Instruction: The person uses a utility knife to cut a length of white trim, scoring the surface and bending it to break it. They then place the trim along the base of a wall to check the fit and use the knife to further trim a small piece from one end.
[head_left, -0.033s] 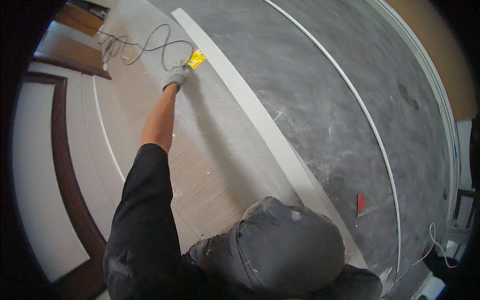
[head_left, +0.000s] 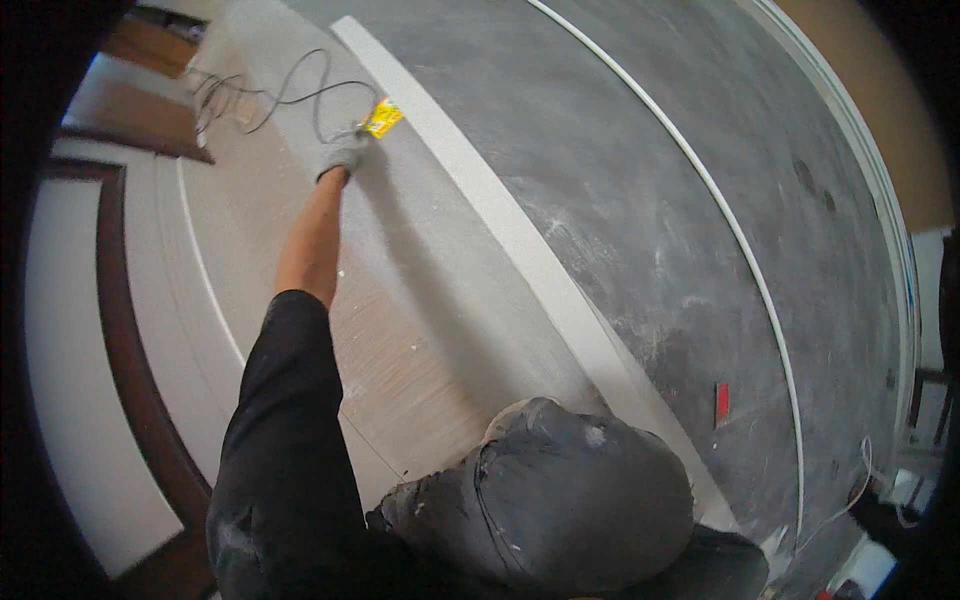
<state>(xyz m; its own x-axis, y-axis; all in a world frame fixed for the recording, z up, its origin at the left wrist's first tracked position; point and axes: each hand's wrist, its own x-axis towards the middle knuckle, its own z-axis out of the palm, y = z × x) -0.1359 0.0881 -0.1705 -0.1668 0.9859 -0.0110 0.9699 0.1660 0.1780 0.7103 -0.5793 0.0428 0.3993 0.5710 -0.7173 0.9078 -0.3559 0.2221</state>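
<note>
My left arm, in a dark sleeve rolled above the forearm, stretches far forward over the pale floor (head_left: pixel 250 225). On my left hand (head_left: pixel 343 150) is a light grey work glove, and its fingers look closed. Right at the fingertips is a small flat yellow piece with print (head_left: pixel 384 117), touching or gripped by them; its kind is too small to make out. A thin black cord (head_left: pixel 300 98) loops up to it from the far left. Beside the yellow piece runs a long pale strip (head_left: pixel 480 185). My right hand is out of the picture.
My bent knee in dark trousers (head_left: pixel 580 490) fills the bottom middle. Right of the strip spreads a dusty dark grey surface (head_left: pixel 640 230), with a long white tube (head_left: pixel 735 225) and a small red rectangle (head_left: pixel 722 404). A dark-framed white panel (head_left: pixel 90 340) stands left.
The whole view has shifted slightly. My left hand and the yellow piece appear a little farther left, still together.
</note>
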